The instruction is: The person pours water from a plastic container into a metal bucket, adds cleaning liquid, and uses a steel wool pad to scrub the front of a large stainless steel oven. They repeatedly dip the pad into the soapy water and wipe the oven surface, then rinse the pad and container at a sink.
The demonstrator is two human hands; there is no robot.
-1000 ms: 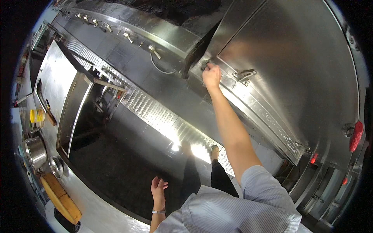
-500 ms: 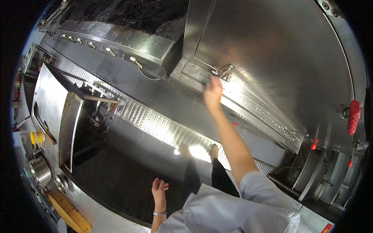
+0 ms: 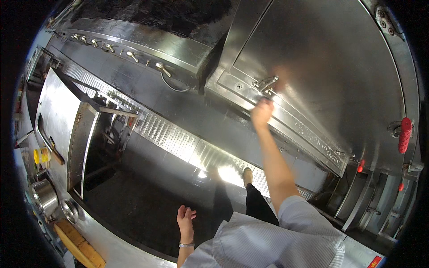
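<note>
My right hand (image 3: 262, 112) reaches out over the front ledge (image 3: 308, 134) of a large stainless steel cabinet (image 3: 326, 62). Its fingers are closed beside a small metal fitting with a lever (image 3: 268, 83). A small dark shape shows at the fingertips; blur and the hand itself hide what it is. My left hand (image 3: 185, 219) hangs low above the dark floor, away from everything, with its fingers loosely bent and apart and nothing in them.
Left of the cabinet runs a stove front with a row of metal valve knobs (image 3: 163, 69). Red-covered handles (image 3: 405, 135) hang at the right. A steel counter (image 3: 114, 239) at the lower left bears a steel pot (image 3: 44, 196), a yellow tub (image 3: 41, 156) and a cleaver (image 3: 51, 145).
My right hand has shifted right and slightly nearer, off the left side of the metal fitting. The view has turned a little; my left hand stays much the same.
</note>
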